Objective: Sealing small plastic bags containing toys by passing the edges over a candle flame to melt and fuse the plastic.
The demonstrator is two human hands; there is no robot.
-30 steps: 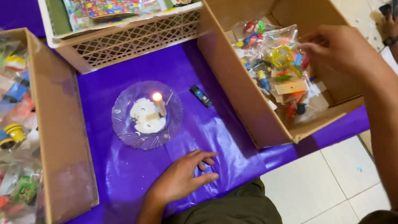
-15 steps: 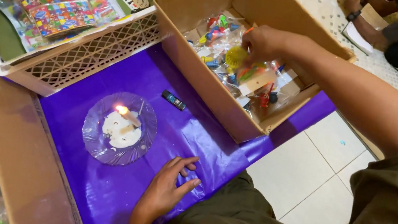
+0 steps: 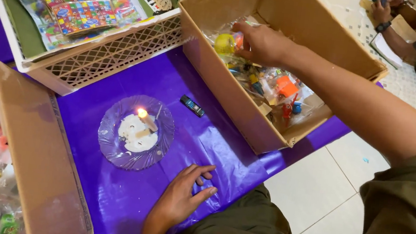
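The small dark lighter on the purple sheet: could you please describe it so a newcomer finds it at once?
Start at the purple sheet. Between the glass dish with the lit candle and the cardboard box lies the lighter: a short, dark bar, the only loose item there.

A lit candle stub (image 3: 145, 120) stands on a clear glass plate (image 3: 109, 144) on the purple sheet (image 3: 214, 149), a small dark lighter (image 3: 192, 105) just right of it, a white lattice basket (image 3: 104, 59) of colourful packets beyond, far left.
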